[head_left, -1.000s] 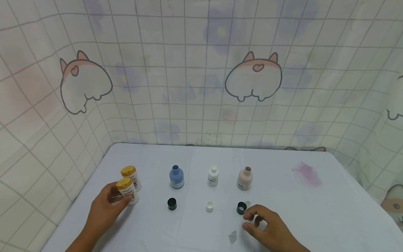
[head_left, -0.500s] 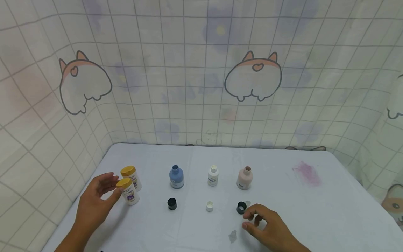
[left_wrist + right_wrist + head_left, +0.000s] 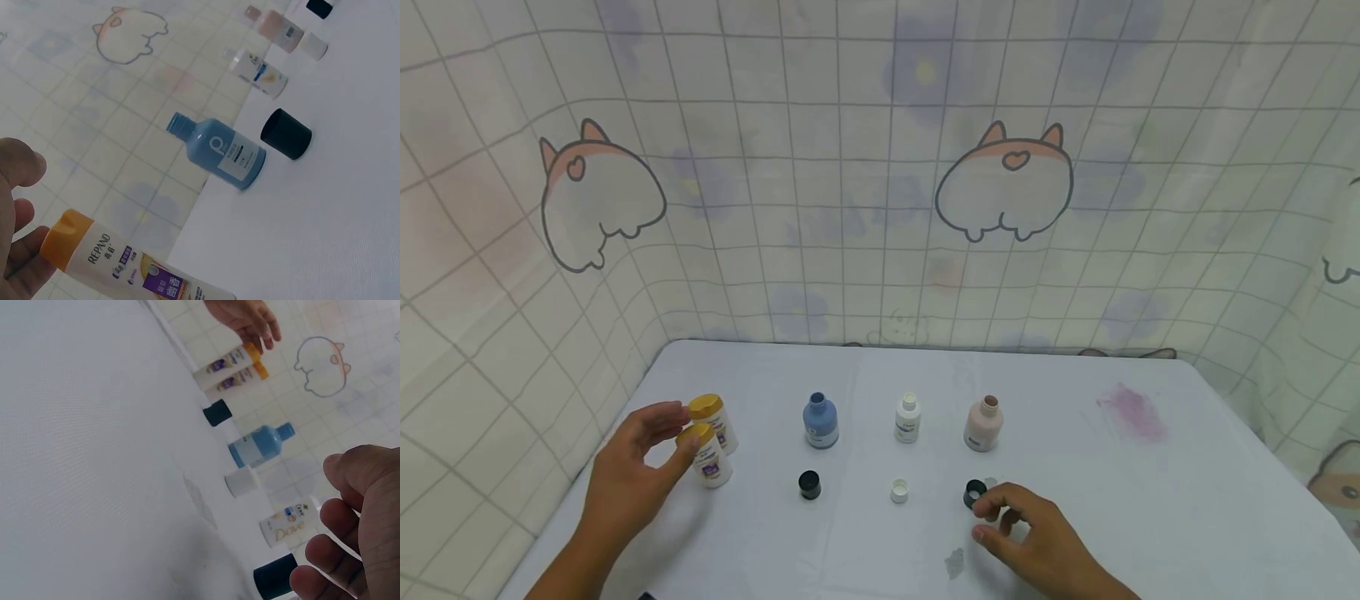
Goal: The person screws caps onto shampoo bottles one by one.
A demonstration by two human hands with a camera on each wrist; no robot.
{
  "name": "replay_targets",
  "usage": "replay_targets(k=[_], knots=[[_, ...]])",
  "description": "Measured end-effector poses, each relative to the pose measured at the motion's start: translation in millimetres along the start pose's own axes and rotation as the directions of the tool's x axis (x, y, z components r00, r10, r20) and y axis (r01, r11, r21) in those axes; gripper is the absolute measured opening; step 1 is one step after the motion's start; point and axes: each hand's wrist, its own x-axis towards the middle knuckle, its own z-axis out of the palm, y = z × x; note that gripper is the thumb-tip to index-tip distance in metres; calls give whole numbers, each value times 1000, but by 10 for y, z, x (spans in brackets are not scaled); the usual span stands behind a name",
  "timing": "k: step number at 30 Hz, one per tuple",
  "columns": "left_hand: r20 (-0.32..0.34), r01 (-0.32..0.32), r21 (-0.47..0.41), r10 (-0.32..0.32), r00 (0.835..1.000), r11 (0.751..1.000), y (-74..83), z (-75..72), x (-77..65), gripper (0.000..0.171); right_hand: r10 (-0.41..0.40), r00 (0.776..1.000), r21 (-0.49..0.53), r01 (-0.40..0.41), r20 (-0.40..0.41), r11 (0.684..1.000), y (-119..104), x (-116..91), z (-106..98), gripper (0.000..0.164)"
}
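Loosely spread, left hand beside two yellow-capped bottles, lower left of the frame, right hand gently curved, empty, close to a black cap, lower right, three uncapped bottles in a row, lower centre.

Ok so the blue bottle has a black cap in front of it, two white bottles with yellow-orange lids to its left, and a dusty pink bottle off to its right. Behind it, the off-white backdrop is all grey grid and purplish blotches.
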Motion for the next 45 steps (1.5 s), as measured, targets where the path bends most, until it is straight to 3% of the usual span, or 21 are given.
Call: replay_targets(k=[13,18,22,25,32,40,45], knots=[[-22,-14,54,15,1000,998,166,25,39,47,4,1000,24,-4,-7,1000,-43,54,20,23],[-21,-60,39,61,998,997,180,55,65,46,-17,999,-7,17,-32,1000,13,71,54,20],[2,-61,21,61,998,998,223,86,72,46,-84,995,-3,84,-55,996,42,99,97,22],[37,-36,-3,36,999,999,277,121,67,45,-91,995,3,91,-51,996,28,123,117,20],[107,22,-33,-19,994,999,327,231,47,45,11,1000,36,-11,-6,999,-16,168,145,30],[139,-28,-20,30,990,999,312,343,48,45,-51,998,-13,50,-24,999,-50,223,176,29],[148,-28,-20,31,989,999,321,368,31,46,-18,1000,-6,18,-6,1000,-79,249,186,32]])
